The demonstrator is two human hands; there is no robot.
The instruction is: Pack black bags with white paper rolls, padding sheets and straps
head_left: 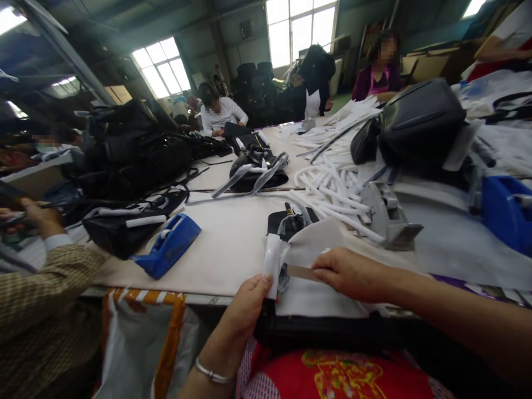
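Note:
A black bag (pixel 316 331) lies at the table's front edge before me, partly under a white sheet (pixel 320 299). My left hand (pixel 248 302) pinches a white wrapping piece (pixel 272 260) beside the bag's grey plastic-covered strap (pixel 283 277). From the fingers of my right hand (pixel 344 272) a short brownish strip of tape (pixel 302 272) stretches left to that strap. Whether its far end is stuck down I cannot tell. Behind my hands, a black flap with a gold-coloured clasp (pixel 288 209) shows.
A blue tape dispenser (pixel 172 244) stands at left, a grey one (pixel 388 216) at right. White foam tubes (pixel 332 188) are heaped behind. Black bags (pixel 421 122) stand at right. A co-worker's checked sleeve (pixel 50 282) is at left, near an orange-edged sack (pixel 170 338).

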